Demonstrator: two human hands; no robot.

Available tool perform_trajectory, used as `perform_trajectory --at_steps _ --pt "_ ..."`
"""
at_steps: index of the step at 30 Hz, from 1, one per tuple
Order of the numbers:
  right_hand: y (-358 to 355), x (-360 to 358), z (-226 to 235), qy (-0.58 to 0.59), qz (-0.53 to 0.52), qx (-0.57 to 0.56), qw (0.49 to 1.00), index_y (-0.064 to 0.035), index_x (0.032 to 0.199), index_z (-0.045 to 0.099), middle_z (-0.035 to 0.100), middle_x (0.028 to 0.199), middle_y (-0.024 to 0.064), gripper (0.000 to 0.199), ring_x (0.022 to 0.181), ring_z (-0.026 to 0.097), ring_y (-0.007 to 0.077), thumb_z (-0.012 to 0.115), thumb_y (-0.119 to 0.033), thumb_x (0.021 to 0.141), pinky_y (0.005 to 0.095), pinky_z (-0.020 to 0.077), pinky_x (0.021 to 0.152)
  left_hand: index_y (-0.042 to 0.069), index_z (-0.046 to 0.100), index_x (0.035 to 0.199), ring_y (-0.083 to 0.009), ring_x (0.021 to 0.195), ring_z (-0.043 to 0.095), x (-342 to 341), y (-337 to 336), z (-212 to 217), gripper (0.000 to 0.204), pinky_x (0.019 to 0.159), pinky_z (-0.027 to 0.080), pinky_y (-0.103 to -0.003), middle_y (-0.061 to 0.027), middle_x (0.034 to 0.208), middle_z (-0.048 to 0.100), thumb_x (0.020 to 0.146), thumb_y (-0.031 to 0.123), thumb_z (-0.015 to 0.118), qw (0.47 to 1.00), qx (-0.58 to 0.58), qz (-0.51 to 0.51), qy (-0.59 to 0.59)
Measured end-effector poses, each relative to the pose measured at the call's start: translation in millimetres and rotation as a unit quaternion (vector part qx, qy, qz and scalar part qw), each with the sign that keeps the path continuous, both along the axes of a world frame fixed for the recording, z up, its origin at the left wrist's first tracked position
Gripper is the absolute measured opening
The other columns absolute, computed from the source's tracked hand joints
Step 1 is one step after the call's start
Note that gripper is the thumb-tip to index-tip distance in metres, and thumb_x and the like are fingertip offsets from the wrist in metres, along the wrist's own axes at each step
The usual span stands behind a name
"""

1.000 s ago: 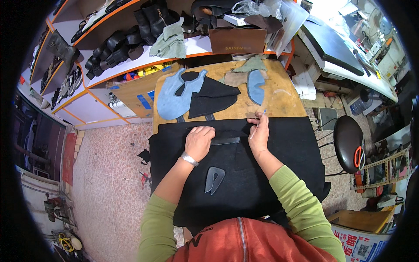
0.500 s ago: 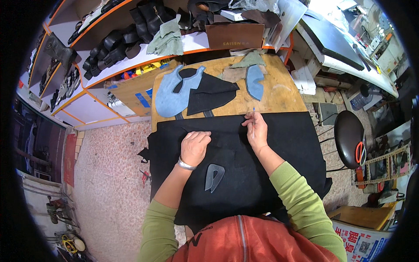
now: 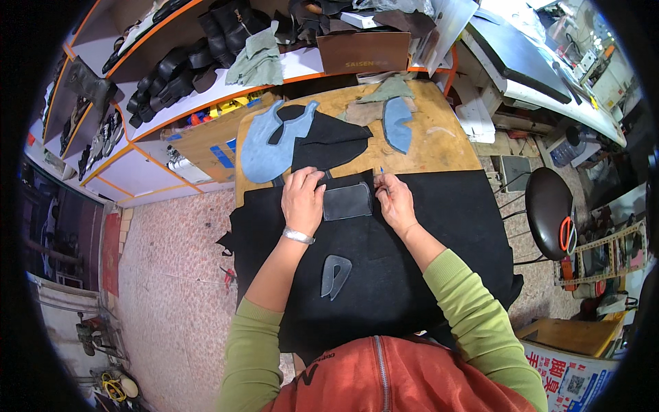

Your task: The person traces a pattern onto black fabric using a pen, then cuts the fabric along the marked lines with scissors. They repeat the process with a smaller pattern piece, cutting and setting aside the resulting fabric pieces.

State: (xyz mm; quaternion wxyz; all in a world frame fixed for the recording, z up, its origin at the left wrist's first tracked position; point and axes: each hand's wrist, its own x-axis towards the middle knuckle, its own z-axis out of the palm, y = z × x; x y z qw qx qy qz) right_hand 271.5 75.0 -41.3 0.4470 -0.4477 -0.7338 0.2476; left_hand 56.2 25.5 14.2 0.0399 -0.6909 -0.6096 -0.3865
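A large black sheet of material lies over the near part of the wooden table. My left hand rests on its far part, fingers stretched forward, beside a dark grey rectangular piece with rounded corners. On the other side of that piece, my right hand pinches a slim pen with a blue end pointing away from me. Closer to my body lies a small grey looped piece with a slot in it.
Beyond the sheet, the wooden table holds a light blue cut piece, a black cut piece and a smaller blue piece. Shoe shelves stand behind. A round stool with red-handled scissors is at right.
My left hand has moved forward to the sheet's far edge. The grey rectangular piece now shows between my hands. My right hand, still pinching the pen, has shifted slightly left.
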Motion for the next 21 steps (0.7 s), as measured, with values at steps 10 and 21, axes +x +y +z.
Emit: perform_trajectory --at_steps 10,21 --pt "-17.4 -13.9 22.3 -0.06 -0.078 0.118 0.988 -0.003 0.115 0.055 0.059 0.112 0.0134 0.045 0.111 0.052 0.0362 0.069 -0.006 0.072 0.045 0.0382 0.099 0.01 0.068 0.108 -0.0284 0.104 0.055 -18.3 -16.1 -22.9 0.036 0.087 0.044 -0.042 -0.0072 0.104 0.059 0.074 0.013 0.077 0.986 -0.161 0.039 0.018" --pt "-19.9 -14.5 23.1 -0.134 -0.001 0.126 0.983 -0.0055 0.105 0.061 0.058 0.093 0.0112 0.03 0.088 0.059 0.0295 0.068 -0.001 0.076 0.0379 0.0456 0.087 0.012 0.065 0.08 -0.0269 0.09 0.058 -33.0 -2.4 -44.3 0.013 0.079 0.042 -0.041 -0.0019 0.087 0.061 0.075 0.015 0.077 0.989 -0.122 0.026 -0.078"
